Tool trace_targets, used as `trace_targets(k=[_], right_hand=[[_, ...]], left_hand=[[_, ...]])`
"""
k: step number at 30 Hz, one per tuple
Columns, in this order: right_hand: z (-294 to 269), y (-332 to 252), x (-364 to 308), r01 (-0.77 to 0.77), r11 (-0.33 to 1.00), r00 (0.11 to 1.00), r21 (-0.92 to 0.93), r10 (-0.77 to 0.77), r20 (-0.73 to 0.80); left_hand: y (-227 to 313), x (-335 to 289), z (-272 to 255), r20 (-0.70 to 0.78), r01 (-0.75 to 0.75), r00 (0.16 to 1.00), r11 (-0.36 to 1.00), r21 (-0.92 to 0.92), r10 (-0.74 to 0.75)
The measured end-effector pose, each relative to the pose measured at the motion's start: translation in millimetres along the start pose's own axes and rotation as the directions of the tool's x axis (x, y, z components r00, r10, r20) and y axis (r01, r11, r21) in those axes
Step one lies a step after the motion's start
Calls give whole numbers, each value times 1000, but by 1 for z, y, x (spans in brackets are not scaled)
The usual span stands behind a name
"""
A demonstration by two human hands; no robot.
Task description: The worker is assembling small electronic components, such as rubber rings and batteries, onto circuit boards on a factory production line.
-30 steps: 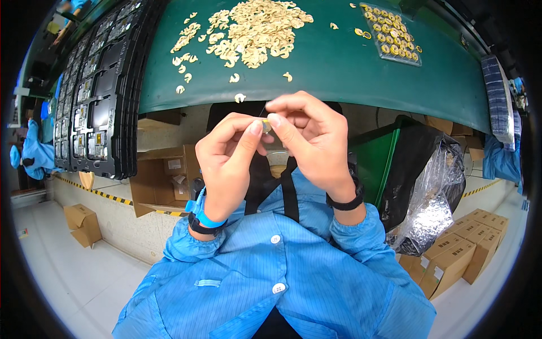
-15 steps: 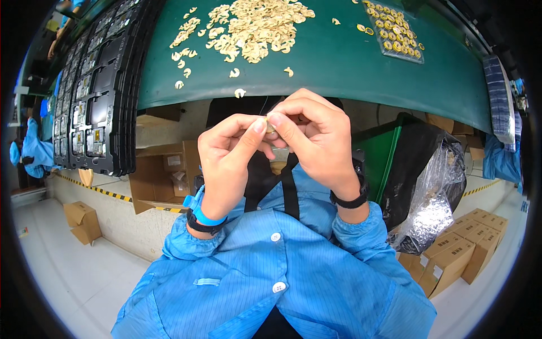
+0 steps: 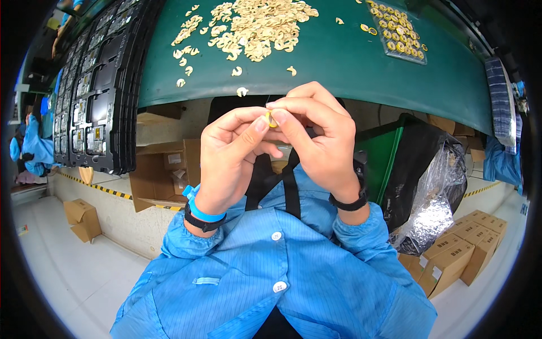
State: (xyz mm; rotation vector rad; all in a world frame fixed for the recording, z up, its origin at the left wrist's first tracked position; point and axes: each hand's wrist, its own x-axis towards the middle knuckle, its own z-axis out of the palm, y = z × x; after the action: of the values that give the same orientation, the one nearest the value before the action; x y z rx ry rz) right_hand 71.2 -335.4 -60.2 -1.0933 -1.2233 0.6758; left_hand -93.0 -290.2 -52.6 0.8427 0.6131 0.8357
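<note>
And here's the green tabletop (image 3: 339, 68) sweeping across the top, its edge bowing, pale floor (image 3: 51, 260) spreading out low on the left, yellow-and-black striped tape (image 3: 107, 191) running along above it, a small brown box (image 3: 83, 221) standing there, brown cartons (image 3: 449, 263) packed together at right, light glaring off silvery plastic (image 3: 426, 220) near a green bin (image 3: 389, 164)

Bright scene, dark curved rim

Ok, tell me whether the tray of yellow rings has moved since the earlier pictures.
No. Against the green table and the loose rings at its left, the tray keeps its place; only the whole view has shifted slightly.
</note>
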Motion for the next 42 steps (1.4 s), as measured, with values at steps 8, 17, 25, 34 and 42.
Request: trace_targets(k=[8,17,25,34,42], right_hand=[[3,-1,-1,-14,998,1000,54,15,-18],[6,-2,-1,6,995,1000,95,-3,-28],[5,-13,0,22,1000,999,23,-22,34],[17,-3,-5,164,976,982,-145,-176,-73],[15,-8,-5,102,993,993,-60,-105,-58]], left_hand=[[-5,-2,1,-23,-170,985,983,75,172],[-5,-8,6,-49,-293,948,922,254,315],[-13,-11,3,0,-478,854,785,395,520],[-13,-15,2,49,-497,809,637,589,586],[-11,-14,1,52,-509,809,653,561,586]])
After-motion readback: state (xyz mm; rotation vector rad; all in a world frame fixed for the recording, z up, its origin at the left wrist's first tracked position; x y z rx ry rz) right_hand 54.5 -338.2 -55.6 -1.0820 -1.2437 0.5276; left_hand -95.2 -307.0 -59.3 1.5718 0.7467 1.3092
